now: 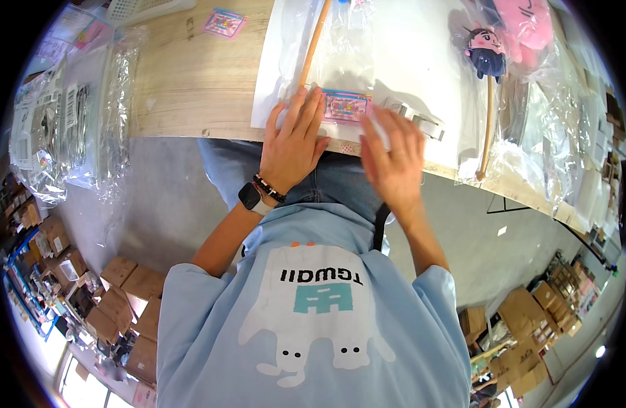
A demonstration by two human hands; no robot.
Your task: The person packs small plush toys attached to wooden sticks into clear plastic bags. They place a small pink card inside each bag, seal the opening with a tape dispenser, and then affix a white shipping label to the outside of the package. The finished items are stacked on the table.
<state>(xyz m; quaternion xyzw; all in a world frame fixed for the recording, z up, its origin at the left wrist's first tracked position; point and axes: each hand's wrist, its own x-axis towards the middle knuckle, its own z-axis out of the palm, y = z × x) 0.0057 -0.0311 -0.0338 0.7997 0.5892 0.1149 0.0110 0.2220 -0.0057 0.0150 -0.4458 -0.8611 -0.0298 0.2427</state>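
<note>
My left hand [290, 146] lies with its fingers stretched out flat at the table's near edge, on a clear plastic bag [340, 41]. A wooden stick [316, 42] inside that bag runs away from the fingertips. Just right of these fingers is a small pink-and-blue printed card [345, 107] at the bag's near end. My right hand [396, 153], a little smeared by motion, is beside the card's right edge with its fingers extended; I see nothing in it. Close to its fingertips stands a tape dispenser [430, 125], partly hidden by the hand.
At the right lies a doll-headed stick toy [487, 54] among clear bags and a pink plush piece [524, 20]. Another pink card [224, 23] rests on the wood at the far left. A pile of plastic bags [68, 129] overhangs the left edge. Cardboard boxes [123, 299] fill the floor behind.
</note>
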